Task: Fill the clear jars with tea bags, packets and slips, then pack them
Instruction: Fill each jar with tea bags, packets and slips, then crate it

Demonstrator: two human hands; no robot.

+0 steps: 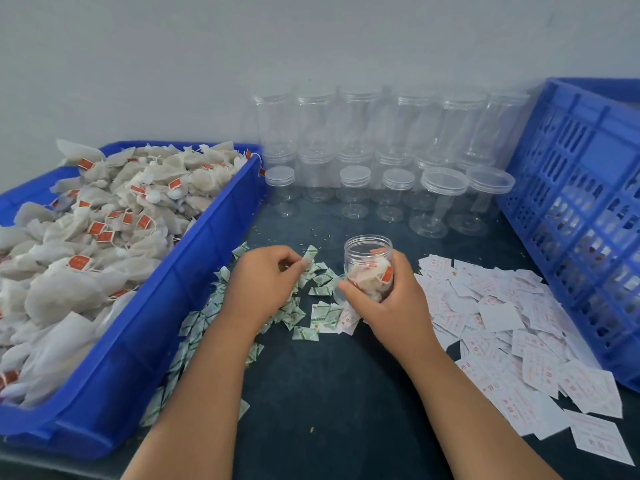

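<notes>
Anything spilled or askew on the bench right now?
Yes: small loose grains are scattered on the table behind the open jar, likely spilled. The rightmost jar in the upper stacked row tilts, unlike its upright neighbours.

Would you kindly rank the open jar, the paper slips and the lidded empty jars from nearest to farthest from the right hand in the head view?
1. Open jar: held in the right hand itself.
2. Paper slips: spread just to that hand's right.
3. Lidded empty jars: lined up at the far back.
</notes>
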